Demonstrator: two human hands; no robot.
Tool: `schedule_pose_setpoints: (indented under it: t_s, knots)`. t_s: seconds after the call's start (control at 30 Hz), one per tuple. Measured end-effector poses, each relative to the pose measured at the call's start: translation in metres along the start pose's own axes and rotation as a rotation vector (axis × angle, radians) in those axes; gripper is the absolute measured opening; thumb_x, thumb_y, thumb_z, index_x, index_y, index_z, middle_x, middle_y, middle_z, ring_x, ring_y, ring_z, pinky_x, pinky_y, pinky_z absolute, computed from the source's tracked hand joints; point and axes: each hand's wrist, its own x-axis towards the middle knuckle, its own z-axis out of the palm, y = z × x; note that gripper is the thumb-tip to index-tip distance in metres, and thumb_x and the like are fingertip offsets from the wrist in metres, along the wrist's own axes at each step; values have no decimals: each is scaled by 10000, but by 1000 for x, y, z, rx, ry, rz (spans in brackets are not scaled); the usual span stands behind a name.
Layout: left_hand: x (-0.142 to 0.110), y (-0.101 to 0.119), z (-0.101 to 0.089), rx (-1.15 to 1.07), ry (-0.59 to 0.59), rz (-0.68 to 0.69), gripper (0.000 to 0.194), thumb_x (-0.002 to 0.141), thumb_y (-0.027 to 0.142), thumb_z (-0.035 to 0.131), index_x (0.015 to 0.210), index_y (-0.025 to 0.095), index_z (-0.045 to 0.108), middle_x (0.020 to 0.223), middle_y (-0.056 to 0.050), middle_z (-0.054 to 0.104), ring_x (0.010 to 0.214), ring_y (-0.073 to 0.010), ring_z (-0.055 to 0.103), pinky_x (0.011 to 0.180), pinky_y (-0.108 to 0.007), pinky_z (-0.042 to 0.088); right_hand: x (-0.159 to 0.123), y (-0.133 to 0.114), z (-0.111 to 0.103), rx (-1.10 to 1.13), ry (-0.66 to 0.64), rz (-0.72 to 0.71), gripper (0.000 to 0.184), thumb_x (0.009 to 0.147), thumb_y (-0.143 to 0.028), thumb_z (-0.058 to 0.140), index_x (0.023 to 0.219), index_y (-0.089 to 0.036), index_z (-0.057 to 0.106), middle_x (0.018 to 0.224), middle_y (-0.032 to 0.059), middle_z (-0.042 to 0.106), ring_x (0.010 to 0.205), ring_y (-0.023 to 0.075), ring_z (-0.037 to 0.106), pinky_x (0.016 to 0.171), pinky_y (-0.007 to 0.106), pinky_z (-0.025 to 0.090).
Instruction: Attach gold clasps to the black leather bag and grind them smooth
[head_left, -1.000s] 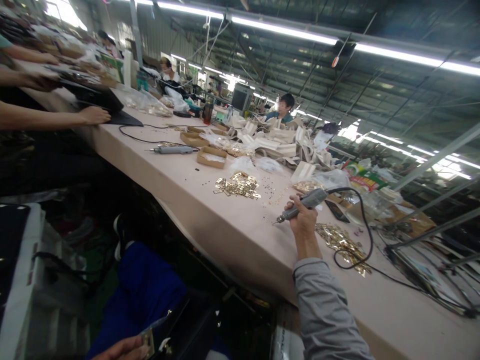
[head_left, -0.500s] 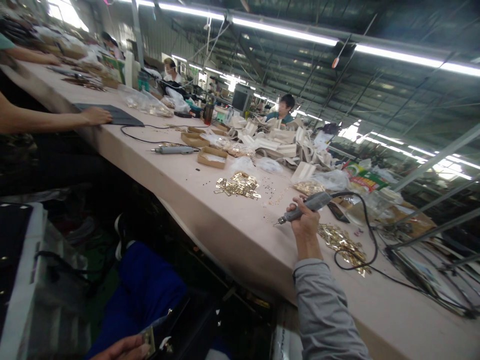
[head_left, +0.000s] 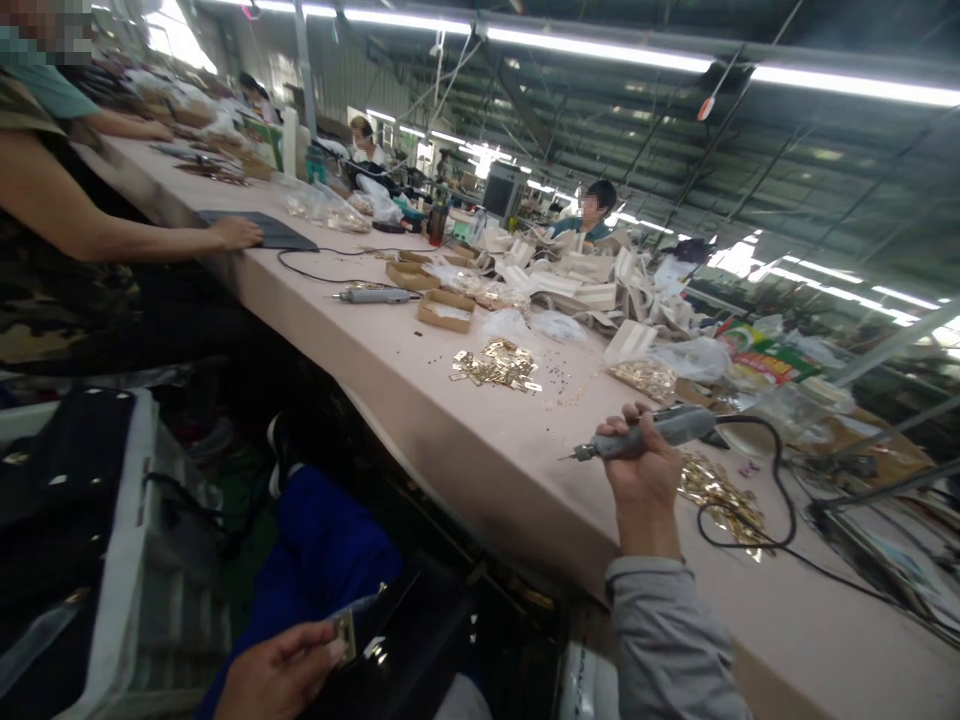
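My right hand is wrapped round a grey electric screwdriver above the table edge, its bit pointing left and its cord trailing off to the right. Low in the picture, my left hand pinches a small gold metal plate between thumb and fingers. That plate is beside a black piece with shiny metal fittings, which rests over my lap. On the table, a pile of gold metal plates lies beyond the screwdriver's tip, and another heap of gold parts spreads to the right of my wrist.
A second screwdriver lies near small cardboard trays. Pale strips are piled at the back. At left, a co-worker's hand rests by a dark flat piece. A white crate holding black pieces stands at lower left.
The view has shifted, so the table appears further right. My left hand has come further into view with the gold plate. My right hand still holds the screwdriver.
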Motion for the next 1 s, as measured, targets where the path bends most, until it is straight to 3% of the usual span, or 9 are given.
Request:
schedule_pose_setpoints:
  t_s: [0.1,0.17,0.3,0.43,0.67,1.0]
  knots:
    - [-28,12,21,-11,-33,74,289,469,283,909,677,120,794,603,-65,728,499,-144,582,485,-232,400,-51,-4,21,27,-91,52,282,748,-202,821,980,-249,667,896,-18,562,671,100,497,624,281,492]
    - [-44,20,38,-36,-15,112,233,448,204,865,630,108,755,521,-24,663,443,-90,493,458,-204,317,-83,-1,33,32,-100,89,235,765,-210,790,969,-251,680,888,-4,539,650,110,459,595,293,469]
    - [-59,29,60,-48,-119,100,208,453,154,830,626,99,731,527,-16,649,447,-72,467,456,-208,281,-136,15,48,75,-80,214,188,768,-210,777,930,-236,684,830,-7,482,605,99,370,563,286,426]
    - [-67,27,64,-20,-168,111,190,504,167,845,634,99,725,482,3,611,427,-60,425,462,-217,275,-172,36,53,82,-130,335,182,779,-244,793,922,-263,682,781,-24,410,570,105,277,527,274,392]
    - [-68,21,63,30,-170,125,221,505,219,879,608,90,732,560,-82,685,475,-108,517,476,-240,304,-193,60,52,75,-159,412,169,810,-313,793,920,-284,668,760,-37,382,560,112,245,525,266,402]
    - [-72,23,63,63,-169,146,210,536,254,861,574,96,728,481,-30,598,445,-79,424,463,-240,236,-198,72,53,69,-131,443,197,787,-333,817,886,-282,654,734,-39,388,551,105,239,517,261,379]
